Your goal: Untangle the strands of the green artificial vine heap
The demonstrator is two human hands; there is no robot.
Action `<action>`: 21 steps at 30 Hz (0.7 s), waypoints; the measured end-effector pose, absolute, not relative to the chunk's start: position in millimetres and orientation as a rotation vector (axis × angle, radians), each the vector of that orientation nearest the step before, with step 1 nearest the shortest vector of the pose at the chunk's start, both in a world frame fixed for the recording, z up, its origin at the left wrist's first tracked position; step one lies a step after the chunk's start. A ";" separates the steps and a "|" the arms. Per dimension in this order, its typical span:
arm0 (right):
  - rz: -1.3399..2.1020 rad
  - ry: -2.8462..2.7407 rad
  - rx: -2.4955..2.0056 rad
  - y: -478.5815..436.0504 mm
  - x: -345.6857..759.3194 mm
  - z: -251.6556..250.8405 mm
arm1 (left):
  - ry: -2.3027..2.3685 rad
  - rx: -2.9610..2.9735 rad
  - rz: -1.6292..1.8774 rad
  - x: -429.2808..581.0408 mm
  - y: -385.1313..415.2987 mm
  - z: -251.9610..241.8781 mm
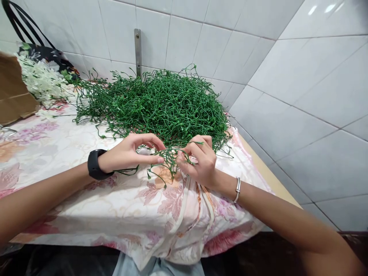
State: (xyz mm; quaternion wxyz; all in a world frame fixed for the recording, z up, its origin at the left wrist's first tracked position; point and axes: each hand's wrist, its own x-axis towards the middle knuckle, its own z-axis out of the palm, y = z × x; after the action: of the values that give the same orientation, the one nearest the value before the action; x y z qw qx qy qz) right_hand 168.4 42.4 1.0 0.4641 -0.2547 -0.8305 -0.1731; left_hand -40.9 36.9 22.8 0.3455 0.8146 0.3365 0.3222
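A large tangled heap of green artificial flower stems [172,103] lies on the table just beyond my hands. A small bunch of the same thin stems [169,159] is spread between my two hands, with bud-like tips hanging down. My left hand [138,151], with a black watch on its wrist, curls around one side of the bunch, thumb and forefinger at its edge. More stems stick out beneath its palm. On the other side my right hand [199,157] pinches stems between thumb and fingers. One stem tip pokes out over its knuckles.
White artificial flowers [44,82] and a cardboard box [15,88] stand at the left, by a black floral bag [43,53]. Pale straps and orange cords [198,207] lie on the flowered tablecloth [115,207]. Tiled walls [186,42] border the table behind and right.
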 end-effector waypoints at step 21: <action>0.513 -1.722 -0.901 49.8 169.7 8.4 | 0.685 1.612 1.544 -69.2 53.0 46.0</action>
State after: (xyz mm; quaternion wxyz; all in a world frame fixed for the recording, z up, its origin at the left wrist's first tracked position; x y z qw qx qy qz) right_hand 169.7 49.8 8.4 0.5363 -0.3784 -0.7231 0.2153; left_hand -69.2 53.0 46.0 0.3925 0.6349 0.2699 0.6083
